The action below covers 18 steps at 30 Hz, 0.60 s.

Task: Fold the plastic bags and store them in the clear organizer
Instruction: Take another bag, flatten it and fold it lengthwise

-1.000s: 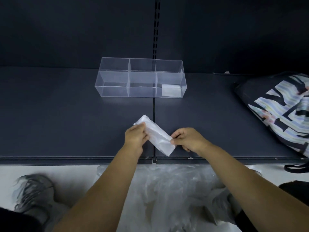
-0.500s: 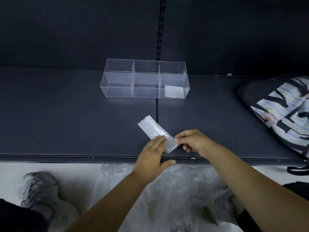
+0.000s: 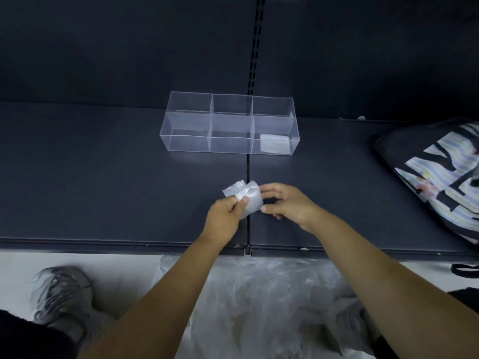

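A small folded plastic bag, white and translucent, is doubled over just above the dark shelf near its middle seam. My left hand pinches its near end between thumb and fingers. My right hand is at the bag's right side, with forefinger and thumb touching the fold. The clear organizer, with three compartments, stands farther back on the shelf. One folded bag lies flat in its right compartment; the other two compartments hold nothing.
A black bag with a striped pattern lies on the shelf at the right. A heap of loose plastic bags sits on the pale floor below the shelf edge, between my shoes.
The long diagonal strip has been folded over on itself into a short packet. My left hand moved from pressing flat on it to pinching it; the right hand stayed at its right end.
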{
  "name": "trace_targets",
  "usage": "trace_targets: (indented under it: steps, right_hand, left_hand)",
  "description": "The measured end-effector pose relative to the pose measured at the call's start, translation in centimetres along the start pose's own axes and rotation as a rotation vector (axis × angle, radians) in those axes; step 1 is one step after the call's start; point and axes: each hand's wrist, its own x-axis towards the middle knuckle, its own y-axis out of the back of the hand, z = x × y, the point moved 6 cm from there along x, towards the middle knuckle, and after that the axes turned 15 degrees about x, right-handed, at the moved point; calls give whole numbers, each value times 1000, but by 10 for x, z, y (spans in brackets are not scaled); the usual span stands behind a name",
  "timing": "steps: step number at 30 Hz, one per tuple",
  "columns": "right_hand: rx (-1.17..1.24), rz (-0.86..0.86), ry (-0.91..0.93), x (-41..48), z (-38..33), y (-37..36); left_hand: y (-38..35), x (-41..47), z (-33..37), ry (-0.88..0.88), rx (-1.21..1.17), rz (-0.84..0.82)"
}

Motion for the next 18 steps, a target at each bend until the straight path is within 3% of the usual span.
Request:
trace_targets:
  steps: [8, 12, 15, 18]
  right_hand:
    - [24, 275, 69, 24, 1, -4]
    - [-56, 360, 60, 30, 3, -3]
    - [-102, 378, 69, 34, 3, -4]
    - [-140, 372, 72, 36, 2, -6]
  left_hand:
    - [-4, 21, -19, 251, -319, -45]
    - [5, 19, -23, 325, -422, 104]
    - [24, 10, -22, 252, -75, 344]
    - [29, 2, 6, -96, 394, 486]
